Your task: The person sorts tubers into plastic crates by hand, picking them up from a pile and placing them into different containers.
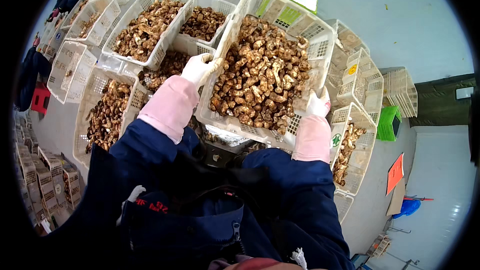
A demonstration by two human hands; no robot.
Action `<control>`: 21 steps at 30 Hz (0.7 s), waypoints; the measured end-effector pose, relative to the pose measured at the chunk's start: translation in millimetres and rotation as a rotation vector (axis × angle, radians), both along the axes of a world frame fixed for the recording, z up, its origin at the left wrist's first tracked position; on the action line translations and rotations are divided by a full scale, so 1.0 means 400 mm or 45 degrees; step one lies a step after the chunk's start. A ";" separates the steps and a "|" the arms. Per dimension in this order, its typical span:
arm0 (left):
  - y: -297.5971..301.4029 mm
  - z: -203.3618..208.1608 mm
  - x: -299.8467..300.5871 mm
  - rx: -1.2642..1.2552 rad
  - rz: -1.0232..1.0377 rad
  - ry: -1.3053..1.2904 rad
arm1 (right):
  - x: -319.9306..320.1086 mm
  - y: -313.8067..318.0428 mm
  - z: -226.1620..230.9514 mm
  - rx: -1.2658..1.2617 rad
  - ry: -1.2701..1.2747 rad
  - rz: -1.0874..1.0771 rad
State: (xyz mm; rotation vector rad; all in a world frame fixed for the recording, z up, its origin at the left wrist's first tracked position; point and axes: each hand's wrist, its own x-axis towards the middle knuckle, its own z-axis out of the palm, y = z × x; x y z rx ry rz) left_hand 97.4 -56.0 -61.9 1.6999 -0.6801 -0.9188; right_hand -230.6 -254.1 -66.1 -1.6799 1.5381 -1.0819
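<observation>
A white perforated plastic crate (265,1) is in front of me, tilted, with a heap of brown, knobbly mushrooms (260,75) in it. My left hand (200,69), in a white glove, is closed on the crate's left rim. On the near right side, my right hand (318,104), gloved too, grips the rim. Pink cuffs cover both wrists. Each hand's fingertips are partly hidden by the crate wall. Whether the crate rests on something beneath is hard to make out.
More mushroom-filled crates stand close on the left (150,27), (107,105) and on the right (350,145). Empty-looking crates (362,77) are behind my right hand. Green stools (389,124) and a red stool (41,97) stand around. Other people (32,77) are at far left.
</observation>
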 end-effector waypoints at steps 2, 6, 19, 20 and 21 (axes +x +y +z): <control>0.024 0.076 -0.053 -0.092 0.041 -0.012 | -0.025 0.007 0.037 0.073 -0.206 0.048; 0.034 0.089 -0.048 -0.036 0.013 -0.043 | 0.038 0.080 0.163 0.184 -0.299 -0.190; -0.020 -0.089 0.012 0.587 -0.273 -0.230 | -0.031 -0.027 -0.103 0.153 0.424 0.159; -0.028 -0.093 0.005 0.588 -0.297 -0.263 | -0.040 -0.039 -0.123 0.147 0.518 0.146; -0.044 -0.093 -0.001 0.583 -0.329 -0.300 | -0.060 -0.059 -0.152 0.138 0.610 0.125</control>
